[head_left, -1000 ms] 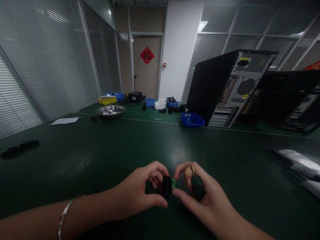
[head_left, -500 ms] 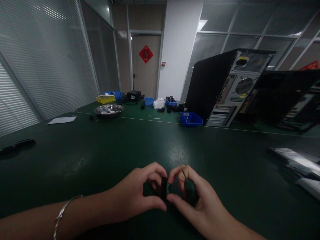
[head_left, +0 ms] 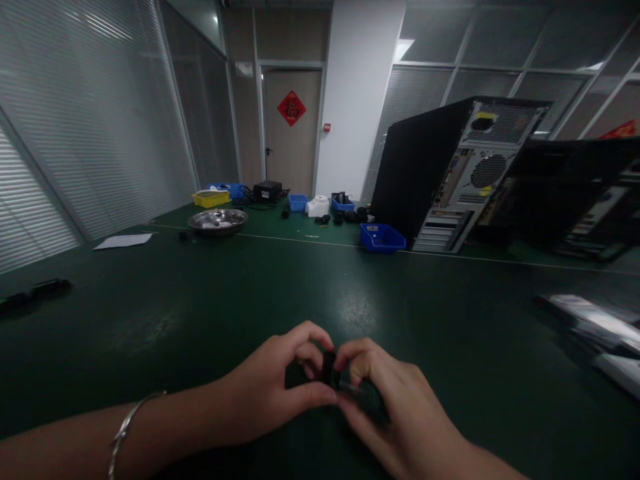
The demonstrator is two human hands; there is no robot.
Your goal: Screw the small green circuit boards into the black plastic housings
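Black and small, the piece [head_left: 329, 365] is pinched in the left hand's [head_left: 273, 390] curved grip, above the tabletop's [head_left: 225, 293] near edge. The right hand [head_left: 405, 400], curled around a dark-handled tool [head_left: 371, 398], has swung its shaft, upright earlier, toward that piece.

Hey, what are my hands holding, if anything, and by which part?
Your left hand holds a small black boxy part by its opposite edges; your right hand grips a dark green-handled tool by its handle.

Green table [head_left: 240, 287] with bowl [head_left: 219, 231], paper [head_left: 123, 241], computer [head_left: 415, 180]
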